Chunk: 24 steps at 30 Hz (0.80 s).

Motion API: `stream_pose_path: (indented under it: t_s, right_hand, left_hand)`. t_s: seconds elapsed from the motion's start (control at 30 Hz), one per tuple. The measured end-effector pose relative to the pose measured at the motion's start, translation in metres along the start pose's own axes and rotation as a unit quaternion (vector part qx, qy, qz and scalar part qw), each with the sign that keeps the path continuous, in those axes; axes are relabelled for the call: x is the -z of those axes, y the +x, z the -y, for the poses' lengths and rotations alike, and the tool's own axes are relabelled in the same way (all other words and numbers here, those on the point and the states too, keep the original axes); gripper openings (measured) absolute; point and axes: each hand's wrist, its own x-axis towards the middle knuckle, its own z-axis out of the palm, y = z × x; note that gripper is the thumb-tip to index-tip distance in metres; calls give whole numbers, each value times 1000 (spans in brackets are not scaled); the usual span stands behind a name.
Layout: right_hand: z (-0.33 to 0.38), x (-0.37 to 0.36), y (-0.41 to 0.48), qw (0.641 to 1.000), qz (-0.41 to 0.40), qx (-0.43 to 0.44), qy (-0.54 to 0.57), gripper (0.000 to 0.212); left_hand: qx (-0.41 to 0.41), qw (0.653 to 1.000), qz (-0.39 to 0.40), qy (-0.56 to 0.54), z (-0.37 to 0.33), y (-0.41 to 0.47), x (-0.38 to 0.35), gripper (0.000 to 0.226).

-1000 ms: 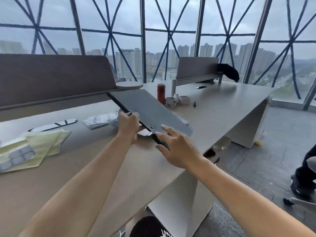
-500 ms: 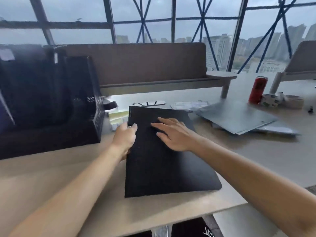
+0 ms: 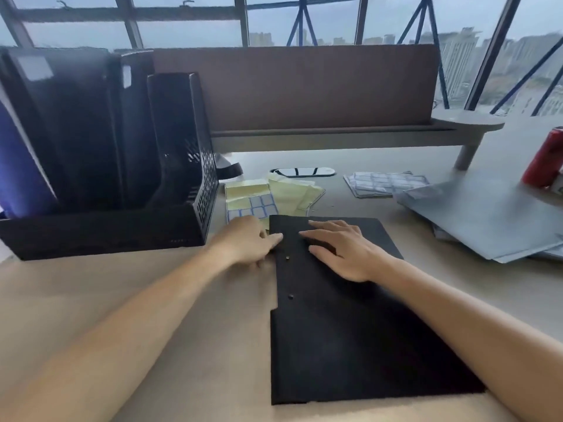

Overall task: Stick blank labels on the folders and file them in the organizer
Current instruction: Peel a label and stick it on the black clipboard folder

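Observation:
A black folder (image 3: 341,339) lies flat on the desk in front of me. My right hand (image 3: 341,249) rests palm down on its far end, fingers spread. My left hand (image 3: 246,239) sits at the folder's far left corner, fingertips touching its edge. Just beyond the hands lie a yellow-backed label sheet (image 3: 253,199) with blue-bordered blank labels and another label sheet (image 3: 384,182) farther right. The black mesh organizer (image 3: 128,166) stands at the left with folders upright in it, some bearing white labels.
A stack of grey folders (image 3: 487,220) lies at the right. A red can (image 3: 545,159) stands behind it. A brown desk divider (image 3: 304,92) with a shelf runs across the back. Windows rise behind it.
A second ago both hands carried the folder in the air at the right; it now lies flat on the desk before the organizer. Since half a second ago the hands hardly moved.

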Motion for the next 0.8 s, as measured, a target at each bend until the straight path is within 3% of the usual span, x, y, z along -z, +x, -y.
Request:
stream_pose_path:
  t_s: [0.1,0.17,0.3,0.4,0.8]
  right_hand:
    - [-13,0,3,1000,-11,-11,16,41]
    - [-18,-1,5,999,-24,-17,27,41]
    - [-20,-5,7,999,-35,-9,17,42]
    - [-21,-6,7,999,-39,-7,16,42]
    - [-23,-8,8,998,-50,-1,24,40]
  left_hand:
    - [-13,991,-121,52,10,27,1,41]
    - [11,987,-153,58,14,50,-1,29]
    - [102,987,-115,51,25,89,-7,68]
    - [140,984,-107,35,37,104,-15,84]
    - [101,974,-197,54,43,100,-19,73]
